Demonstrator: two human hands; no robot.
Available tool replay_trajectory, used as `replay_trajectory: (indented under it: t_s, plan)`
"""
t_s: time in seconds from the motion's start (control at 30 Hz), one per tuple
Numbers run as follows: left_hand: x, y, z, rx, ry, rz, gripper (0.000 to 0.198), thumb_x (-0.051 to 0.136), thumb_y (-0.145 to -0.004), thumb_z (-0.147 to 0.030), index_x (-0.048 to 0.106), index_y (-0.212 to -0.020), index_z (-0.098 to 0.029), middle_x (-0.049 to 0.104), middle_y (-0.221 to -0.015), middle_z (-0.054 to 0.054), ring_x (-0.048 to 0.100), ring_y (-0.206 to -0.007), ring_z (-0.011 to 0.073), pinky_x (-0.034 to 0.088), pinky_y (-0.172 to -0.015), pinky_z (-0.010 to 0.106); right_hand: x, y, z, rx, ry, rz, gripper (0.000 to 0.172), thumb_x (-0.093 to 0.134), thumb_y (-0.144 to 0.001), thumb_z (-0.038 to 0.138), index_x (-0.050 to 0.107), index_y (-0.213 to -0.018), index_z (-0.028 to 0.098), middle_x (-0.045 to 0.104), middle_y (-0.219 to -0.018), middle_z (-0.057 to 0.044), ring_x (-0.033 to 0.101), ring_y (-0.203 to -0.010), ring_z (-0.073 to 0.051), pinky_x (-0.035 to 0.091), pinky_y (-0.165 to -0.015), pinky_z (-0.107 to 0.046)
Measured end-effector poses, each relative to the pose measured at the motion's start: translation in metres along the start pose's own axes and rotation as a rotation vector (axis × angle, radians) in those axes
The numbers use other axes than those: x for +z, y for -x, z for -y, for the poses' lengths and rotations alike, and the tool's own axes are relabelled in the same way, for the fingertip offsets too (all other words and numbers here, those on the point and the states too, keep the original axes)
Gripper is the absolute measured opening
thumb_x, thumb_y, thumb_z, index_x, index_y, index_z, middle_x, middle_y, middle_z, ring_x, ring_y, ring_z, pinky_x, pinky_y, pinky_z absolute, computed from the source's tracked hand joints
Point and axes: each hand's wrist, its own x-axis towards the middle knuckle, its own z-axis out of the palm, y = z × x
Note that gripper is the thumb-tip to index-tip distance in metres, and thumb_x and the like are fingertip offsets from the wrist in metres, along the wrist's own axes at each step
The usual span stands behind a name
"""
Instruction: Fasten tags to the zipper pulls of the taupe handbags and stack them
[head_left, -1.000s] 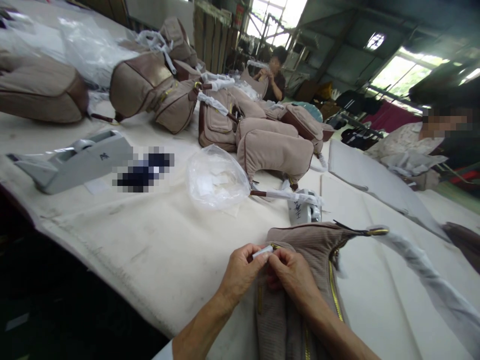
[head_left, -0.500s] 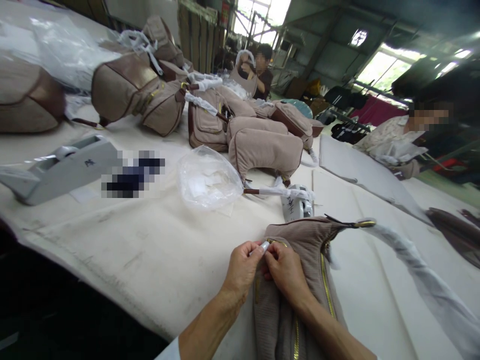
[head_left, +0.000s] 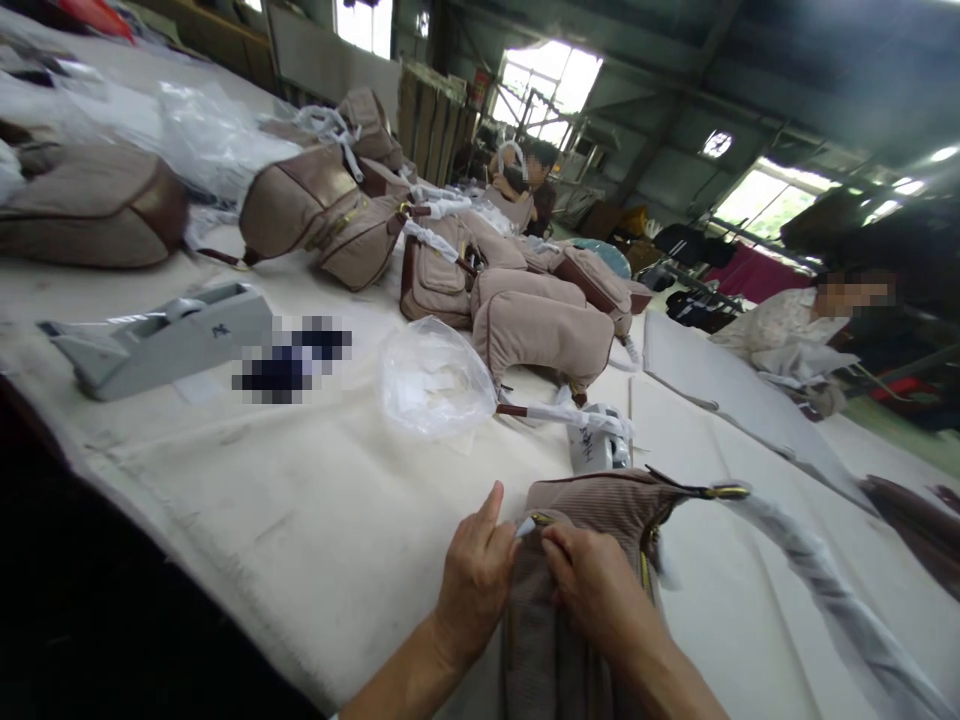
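A taupe ribbed handbag [head_left: 600, 495] with brown trim and brass zips lies at the table's front edge. My left hand [head_left: 476, 575] is closed at its left side, one digit pointing up, pinching a small white wrapping piece [head_left: 526, 527] by a brass zip end [head_left: 543, 519]. Pressed together on the bag just right of that zip end are the fingers of my right hand [head_left: 600, 585]; their tips are partly hidden. The bag's strap [head_left: 817, 560], wrapped in white film, stretches away to the right.
Beyond my hands stand a grey tape dispenser [head_left: 600, 440], a clear plastic bag [head_left: 435, 380] and several taupe bags [head_left: 547, 320]. Another grey dispenser [head_left: 172, 340] is at left. One person [head_left: 529, 190] works at the back, another [head_left: 795, 320] at right.
The view has shifted, so the table things sit further right and lower. My left hand's digit now points up, and my right hand has turned over the bag beside the zip end.
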Motion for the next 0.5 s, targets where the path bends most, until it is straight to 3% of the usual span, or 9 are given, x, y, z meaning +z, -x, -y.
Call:
replay_trajectory:
  t_s: [0.1,0.17,0.3,0.4,0.5]
  plan:
    - [-0.001,0.0,0.004,0.146,-0.169,-0.093,0.01,0.052,-0.083,-0.009,0.06,-0.079,-0.013,0.057,-0.123,0.028,0.066,-0.09,0.0281,0.054,-0.073,0.039,-0.019,-0.014,0.01,-0.253,0.19,-0.087,0.028,0.037,-0.089,0.021,0.063,-0.097,0.016,0.067,-0.09,-0.01,0.064,-0.081,-0.022,0.048,-0.073,-0.032]
    - [-0.004,-0.003,0.003,0.144,-0.215,-0.067,0.014,0.05,-0.083,-0.007,0.06,-0.077,-0.014,0.058,-0.122,0.027,0.065,-0.096,0.0283,0.054,-0.076,0.038,-0.025,-0.033,0.013,-0.329,0.257,-0.022,0.033,0.035,-0.087,0.016,0.061,-0.106,0.011,0.062,-0.109,-0.016,0.059,-0.099,-0.024,0.044,-0.086,-0.036]
    - [-0.006,-0.004,0.002,0.074,-0.217,0.028,0.017,0.05,-0.084,-0.006,0.06,-0.074,-0.016,0.056,-0.126,0.024,0.064,-0.101,0.0287,0.053,-0.08,0.039,-0.026,-0.065,0.013,-0.361,0.253,0.233,0.028,0.042,-0.079,0.01,0.067,-0.091,0.012,0.067,-0.096,-0.011,0.061,-0.089,-0.02,0.045,-0.082,-0.029]
    - [-0.004,-0.001,0.004,0.006,-0.146,0.062,0.018,0.049,-0.084,-0.008,0.062,-0.076,-0.016,0.052,-0.131,0.023,0.065,-0.097,0.0289,0.053,-0.078,0.039,-0.026,-0.074,0.01,-0.357,0.225,0.282,0.027,0.05,-0.071,0.01,0.068,-0.091,0.014,0.069,-0.088,-0.007,0.061,-0.078,-0.017,0.045,-0.072,-0.025]
    - [-0.005,-0.001,0.004,-0.093,-0.032,0.102,0.019,0.047,-0.086,-0.01,0.064,-0.079,-0.017,0.049,-0.135,0.02,0.062,-0.103,0.0288,0.051,-0.084,0.039,-0.023,-0.077,0.007,-0.383,0.197,0.282,0.018,0.052,-0.07,0.009,0.067,-0.077,0.016,0.065,-0.074,-0.003,0.057,-0.067,-0.014,0.041,-0.063,-0.022]
